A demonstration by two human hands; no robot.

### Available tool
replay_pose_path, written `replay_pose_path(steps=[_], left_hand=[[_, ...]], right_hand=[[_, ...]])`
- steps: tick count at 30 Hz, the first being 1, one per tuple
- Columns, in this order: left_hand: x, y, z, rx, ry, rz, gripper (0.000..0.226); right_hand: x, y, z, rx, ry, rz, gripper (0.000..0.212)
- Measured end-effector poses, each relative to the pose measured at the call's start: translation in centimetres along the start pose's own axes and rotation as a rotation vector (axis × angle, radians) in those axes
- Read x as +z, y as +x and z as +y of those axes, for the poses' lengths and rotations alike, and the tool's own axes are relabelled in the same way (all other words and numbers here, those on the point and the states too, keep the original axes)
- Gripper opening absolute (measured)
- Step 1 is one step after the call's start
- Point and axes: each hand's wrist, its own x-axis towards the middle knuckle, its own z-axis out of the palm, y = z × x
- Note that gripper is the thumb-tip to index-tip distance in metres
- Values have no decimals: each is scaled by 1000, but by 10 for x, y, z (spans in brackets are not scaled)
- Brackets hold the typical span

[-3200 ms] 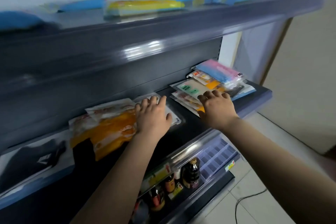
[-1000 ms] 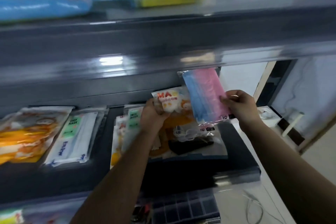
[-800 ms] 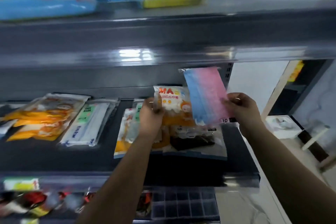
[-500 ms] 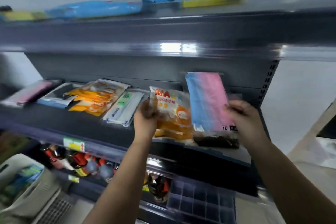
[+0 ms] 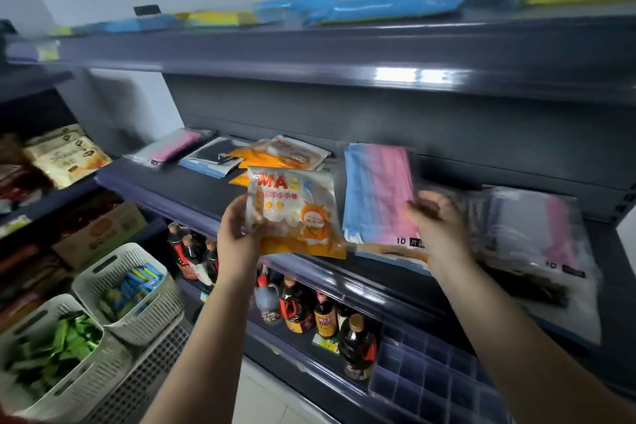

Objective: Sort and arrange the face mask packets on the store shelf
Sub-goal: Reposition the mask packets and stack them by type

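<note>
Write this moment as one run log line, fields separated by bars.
left hand: holds orange MASK packet | right hand: holds blue-pink mask packet | both raised before middle shelf

Left hand (image 5: 237, 234) grips orange packet (image 5: 296, 217); right hand (image 5: 437, 224) pink-blue packet (image 5: 378, 193).

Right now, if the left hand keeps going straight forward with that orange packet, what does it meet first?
Probably the orange packets lying on the middle shelf just beyond the left hand and its orange mask packet; depth is hard to judge here.
</note>
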Motion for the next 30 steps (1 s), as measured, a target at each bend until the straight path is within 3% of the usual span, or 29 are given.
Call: replay_pose_path(steps=[18,30], left_hand=[[-209,124,-1,-47,-98,68,45],[-308,191,-3,1,-79,325,43]], right_hand=[[253,-47,24,9,82,-71,28],[403,-20,45,62,53,-207,26]])
